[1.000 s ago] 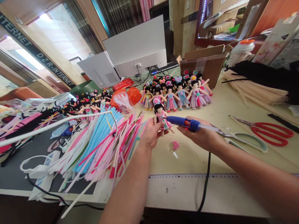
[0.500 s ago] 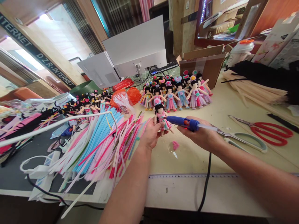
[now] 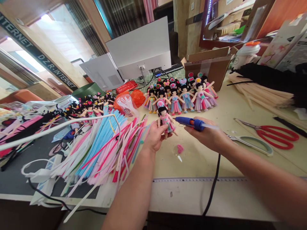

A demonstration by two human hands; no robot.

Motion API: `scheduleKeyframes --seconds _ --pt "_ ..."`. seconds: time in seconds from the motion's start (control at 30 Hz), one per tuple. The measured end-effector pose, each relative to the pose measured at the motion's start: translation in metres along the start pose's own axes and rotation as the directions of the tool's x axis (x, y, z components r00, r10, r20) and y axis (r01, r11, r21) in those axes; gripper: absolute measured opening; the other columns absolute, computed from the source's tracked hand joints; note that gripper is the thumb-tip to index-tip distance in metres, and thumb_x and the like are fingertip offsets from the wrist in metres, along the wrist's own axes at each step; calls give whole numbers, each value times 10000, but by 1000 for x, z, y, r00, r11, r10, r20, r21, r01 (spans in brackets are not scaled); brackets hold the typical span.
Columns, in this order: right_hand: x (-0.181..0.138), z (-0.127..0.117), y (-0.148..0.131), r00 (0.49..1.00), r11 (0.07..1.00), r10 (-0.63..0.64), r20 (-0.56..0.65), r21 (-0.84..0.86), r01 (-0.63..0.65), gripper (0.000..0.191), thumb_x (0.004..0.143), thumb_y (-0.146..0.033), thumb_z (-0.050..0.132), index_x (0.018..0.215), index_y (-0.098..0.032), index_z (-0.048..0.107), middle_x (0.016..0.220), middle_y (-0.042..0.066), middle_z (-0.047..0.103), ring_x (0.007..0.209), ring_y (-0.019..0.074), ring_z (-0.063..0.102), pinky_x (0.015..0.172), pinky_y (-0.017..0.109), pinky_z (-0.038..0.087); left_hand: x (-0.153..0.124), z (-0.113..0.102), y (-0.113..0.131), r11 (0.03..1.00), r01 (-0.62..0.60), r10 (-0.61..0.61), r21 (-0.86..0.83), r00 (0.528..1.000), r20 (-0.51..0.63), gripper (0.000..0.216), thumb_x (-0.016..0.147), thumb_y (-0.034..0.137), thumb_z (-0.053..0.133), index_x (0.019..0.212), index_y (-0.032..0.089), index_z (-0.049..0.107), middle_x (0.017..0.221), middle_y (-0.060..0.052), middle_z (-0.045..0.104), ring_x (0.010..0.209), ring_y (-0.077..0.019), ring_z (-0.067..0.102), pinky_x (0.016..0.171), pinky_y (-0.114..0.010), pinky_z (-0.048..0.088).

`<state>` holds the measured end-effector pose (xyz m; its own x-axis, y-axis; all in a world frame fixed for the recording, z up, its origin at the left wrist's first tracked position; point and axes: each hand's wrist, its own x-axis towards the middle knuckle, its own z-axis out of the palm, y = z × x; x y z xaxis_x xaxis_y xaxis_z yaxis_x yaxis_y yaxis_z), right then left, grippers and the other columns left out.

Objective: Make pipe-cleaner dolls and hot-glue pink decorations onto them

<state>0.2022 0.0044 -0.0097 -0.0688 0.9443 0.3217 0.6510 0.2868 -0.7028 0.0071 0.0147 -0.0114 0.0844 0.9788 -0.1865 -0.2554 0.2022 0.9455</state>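
Upright in my left hand is a small pipe-cleaner doll with black hair, a pink headpiece and a pink dress; my fingers close around its lower body. My right hand grips a blue hot glue gun with a clear glue stick out of its back end. The gun's nozzle points left at the doll, a small gap apart from it. Below the doll, a pink heart lies on the table, with a white scrap beside it. My right fingers are partly hidden behind the gun.
Finished-looking dolls stand in rows behind my hands. Loose pipe cleaners cover the left side. Red-handled scissors and pale-handled scissors lie right. A black cord hangs over the ruled front edge. A cardboard box stands behind.
The glue gun has drawn back to the right, its nozzle coming away from the doll's dress. The doll stays in my left hand, barely shifted.
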Motion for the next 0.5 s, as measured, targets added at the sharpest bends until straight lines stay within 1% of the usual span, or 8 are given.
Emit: scheduleKeyframes --seconds 0.07,0.13,0.2,0.27,0.33,0.4,0.47,0.5 --pt "5 -2 10 1000 1000 20 18 0 -20 262 784 -482 572 706 -232 587 633 -1 584 573 159 510 528 282 378 1 -1 0 1000 3 -3 -12 1000 11 302 691 225 707 964 197 581 849 -25 669 675 -146 647 638 -290 535" --pt "12 -5 20 998 998 48 44 -29 -46 292 799 -502 540 783 -227 639 673 16 616 613 176 546 556 291 396 3 -2 1 1000 8 -8 -31 1000 -7 328 695 203 688 1002 189 572 862 -37 680 684 -158 656 628 -297 539" --pt "17 -7 29 994 992 94 62 -95 -88 331 814 -503 508 839 -217 673 643 24 610 603 186 555 555 296 396 6 -4 2 998 15 -17 -55 999 -41 336 704 179 664 1024 181 560 833 -33 675 658 -153 648 620 -304 545" --pt "22 -9 34 985 974 157 76 -176 -142 355 818 -508 498 820 -206 684 565 19 568 553 186 544 528 294 383 7 -6 3 996 17 -22 -82 998 -63 323 716 166 646 1026 180 555 813 -26 669 637 -144 640 609 -303 548" --pt "24 -10 38 969 950 227 101 -242 -198 373 813 -523 506 751 -196 675 511 18 540 516 186 538 510 297 380 7 -7 4 994 12 -19 -106 998 -65 303 723 167 646 1012 180 557 810 -27 669 635 -140 637 606 -300 550" --pt "27 -14 40 951 946 261 168 -241 -217 364 795 -524 535 731 -192 670 510 19 562 510 186 552 514 301 399 7 -9 5 992 9 -16 -123 998 -56 283 725 172 655 991 178 560 804 -28 670 630 -135 633 611 -300 552" --pt "28 -25 42 940 963 233 249 -195 -187 310 732 -474 622 852 -197 691 569 12 627 551 193 592 557 306 440 7 -11 5 991 5 -11 -137 999 -45 263 728 172 657 973 176 559 784 -22 662 612 -126 622 617 -302 554" --pt "27 -34 42 940 970 208 271 -179 -163 346 678 -427 679 945 -207 691 620 7 662 588 200 617 589 310 460 8 -12 5 989 0 -6 -145 999 -41 256 730 171 657 966 177 558 769 -15 655 600 -120 616 618 -301 555"
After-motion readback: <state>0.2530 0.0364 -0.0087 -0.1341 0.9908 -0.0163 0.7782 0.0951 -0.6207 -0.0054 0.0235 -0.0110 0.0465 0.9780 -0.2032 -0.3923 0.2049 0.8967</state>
